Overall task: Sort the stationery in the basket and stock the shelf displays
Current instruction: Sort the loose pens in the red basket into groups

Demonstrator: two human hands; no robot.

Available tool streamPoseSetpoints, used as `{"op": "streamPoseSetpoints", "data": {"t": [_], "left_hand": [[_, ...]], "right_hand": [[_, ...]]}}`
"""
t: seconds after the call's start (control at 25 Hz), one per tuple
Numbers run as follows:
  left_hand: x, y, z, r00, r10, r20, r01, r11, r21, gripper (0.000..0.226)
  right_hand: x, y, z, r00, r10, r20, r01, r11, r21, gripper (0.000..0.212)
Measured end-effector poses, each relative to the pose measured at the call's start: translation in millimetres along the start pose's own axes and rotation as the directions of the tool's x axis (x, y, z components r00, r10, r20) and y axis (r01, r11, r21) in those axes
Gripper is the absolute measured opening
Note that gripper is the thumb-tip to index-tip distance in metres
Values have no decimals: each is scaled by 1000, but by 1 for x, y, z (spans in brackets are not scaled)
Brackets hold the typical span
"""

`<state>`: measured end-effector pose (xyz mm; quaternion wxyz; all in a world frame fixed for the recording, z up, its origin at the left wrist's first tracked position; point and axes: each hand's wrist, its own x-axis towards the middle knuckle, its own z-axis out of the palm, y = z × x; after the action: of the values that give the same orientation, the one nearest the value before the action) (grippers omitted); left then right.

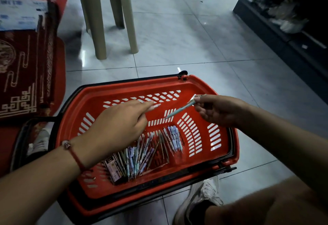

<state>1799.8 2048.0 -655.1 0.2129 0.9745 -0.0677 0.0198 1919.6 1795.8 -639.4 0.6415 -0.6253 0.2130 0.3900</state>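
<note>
Two hands over the red shopping basket (221, 100) on the tiled floor (177, 38); we see the right hand (218, 111) pinching a pale blue pen (179, 109) near its upper end, thumb and fingertips closed on the barrel; pen slants down-left from that pinch, its lower tip hanging free above the basket's far wall; left hand (120, 123) hovers over the basket, fingers extended toward the pen, holding nothing, not touching it; red cord bracelet (73, 153) on the left wrist; loose pile of pens (140, 155) lies on the basket bottom below the left hand, a smaller bunch (174, 138) just to its right, a small dark box (113, 170) at the pile's left edge; beige plastic stool (108, 17) stands beyond the basket; red patterned mat (26, 75) to the left; dark shelf unit (284, 29) at right, contents too dim to tell; white sneaker (198, 201) beside the basket's near right corner.
</note>
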Motion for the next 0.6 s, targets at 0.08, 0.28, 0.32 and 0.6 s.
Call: {"op": "streamPoseSetpoints", "data": {"t": [0.08, 0.28, 0.32, 0.6], "left_hand": [[2, -1, 1, 1000, 10, 7, -11, 1000, 12, 46], [5, -4, 1, 1000, 23, 17, -24, 999, 44, 47], [6, -5, 0, 1000, 21, 13, -22, 999, 46, 46], [-5, -16, -5, 1000, 10, 25, -11, 999, 37, 45]], "right_hand": [[5, -3, 0, 1000, -21, 6, 21, 1000, 4, 16], [14, -12, 8, 998, -64, 20, 65, 996, -56, 11], [16, -14, 11, 997, -69, 21, 71, 994, -80, 11], [40, 19, 2, 997, -13, -82, -24, 901, -433, 22]]}}
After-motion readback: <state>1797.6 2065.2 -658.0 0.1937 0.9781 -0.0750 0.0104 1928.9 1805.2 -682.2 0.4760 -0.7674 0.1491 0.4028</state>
